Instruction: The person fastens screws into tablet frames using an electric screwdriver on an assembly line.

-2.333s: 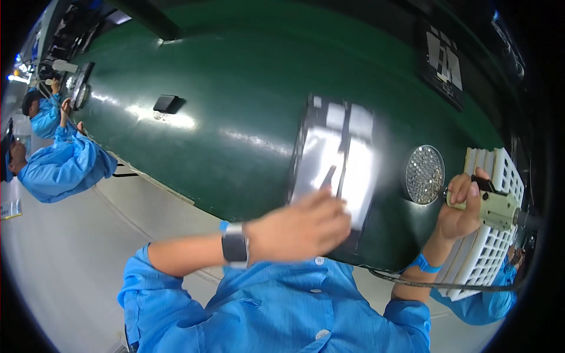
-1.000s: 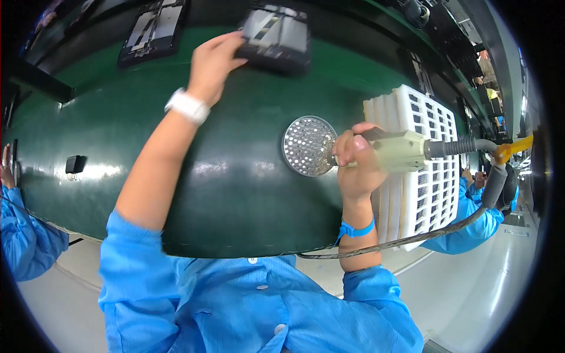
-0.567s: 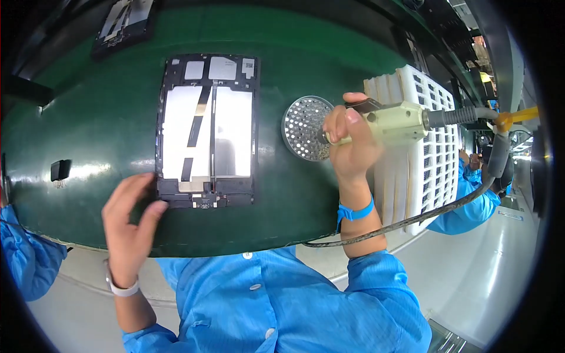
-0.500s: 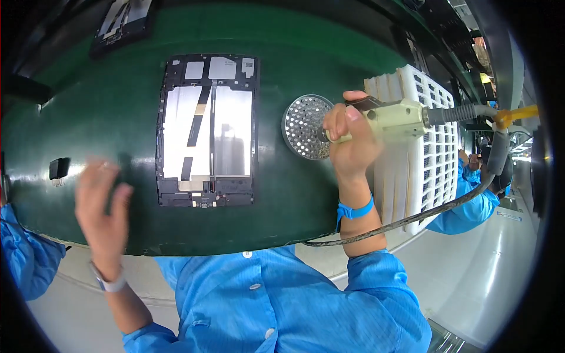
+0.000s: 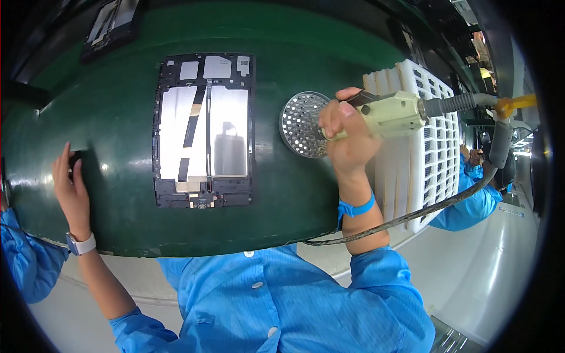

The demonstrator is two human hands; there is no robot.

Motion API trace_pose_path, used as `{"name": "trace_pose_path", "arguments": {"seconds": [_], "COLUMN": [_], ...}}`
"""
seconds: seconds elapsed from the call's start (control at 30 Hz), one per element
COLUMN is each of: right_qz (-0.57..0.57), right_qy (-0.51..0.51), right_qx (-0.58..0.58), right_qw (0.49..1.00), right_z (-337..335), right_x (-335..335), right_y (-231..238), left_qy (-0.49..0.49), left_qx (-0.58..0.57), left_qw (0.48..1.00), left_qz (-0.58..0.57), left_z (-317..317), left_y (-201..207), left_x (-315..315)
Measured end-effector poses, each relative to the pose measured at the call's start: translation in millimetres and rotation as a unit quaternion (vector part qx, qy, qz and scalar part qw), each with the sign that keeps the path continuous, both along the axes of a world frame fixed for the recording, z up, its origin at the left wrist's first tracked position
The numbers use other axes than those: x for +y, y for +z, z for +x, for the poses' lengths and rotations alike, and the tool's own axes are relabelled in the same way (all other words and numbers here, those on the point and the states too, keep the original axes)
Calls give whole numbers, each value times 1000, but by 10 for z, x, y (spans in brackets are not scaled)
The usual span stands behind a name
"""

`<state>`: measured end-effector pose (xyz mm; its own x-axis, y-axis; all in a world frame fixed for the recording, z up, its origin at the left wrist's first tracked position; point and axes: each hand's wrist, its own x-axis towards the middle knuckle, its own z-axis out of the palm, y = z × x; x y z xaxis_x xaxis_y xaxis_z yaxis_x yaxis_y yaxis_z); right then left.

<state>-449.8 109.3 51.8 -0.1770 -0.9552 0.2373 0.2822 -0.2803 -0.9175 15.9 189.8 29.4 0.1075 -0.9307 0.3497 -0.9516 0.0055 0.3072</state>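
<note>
On the left side of the bench my left hand (image 5: 72,187) has its fingers and thumb around a small black part (image 5: 75,157), which the fingers partly cover. My right hand (image 5: 351,138) is wrapped round a pale yellow-green electric screwdriver (image 5: 391,116), held nearly level with its cable end to the right. Its front end is by the rim of a round metal dish (image 5: 286,140) with a perforated plate; the tip is hard to make out. Between my hands lies an opened tablet (image 5: 229,126), inner side up, showing silver panels, dark ribbon cables and a black frame.
A stack of white foam trays (image 5: 388,176) with a grid face stands right of the dish. The screwdriver's dark cable (image 5: 435,207) loops past my right forearm. Another opened tablet (image 5: 112,26) lies far left. Blue sleeves of other people (image 5: 29,259) show at both sides.
My left hand has moved left and away from me to the small black part, which has shifted a little right. My right hand keeps hold of the screwdriver near the dish.
</note>
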Motion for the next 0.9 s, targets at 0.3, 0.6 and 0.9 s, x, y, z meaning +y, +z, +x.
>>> {"name": "trace_pose_path", "arguments": {"seconds": [0.3,0.6,0.9], "right_qz": [-15,-95,-97], "right_qy": [-2,15,20], "right_qx": [-10,28,54], "right_qw": [1000,995,994], "right_z": [-29,-129,-137], "right_x": [24,151,143], "right_y": [-28,192,110], "left_qy": [-136,-156,-227], "left_qx": [25,335,192], "left_qw": [986,929,952], "left_qz": [-90,19,67], "left_z": [-1328,-1767,-2409], "left_y": [81,542,171], "left_x": [-486,-850,-1720]}}
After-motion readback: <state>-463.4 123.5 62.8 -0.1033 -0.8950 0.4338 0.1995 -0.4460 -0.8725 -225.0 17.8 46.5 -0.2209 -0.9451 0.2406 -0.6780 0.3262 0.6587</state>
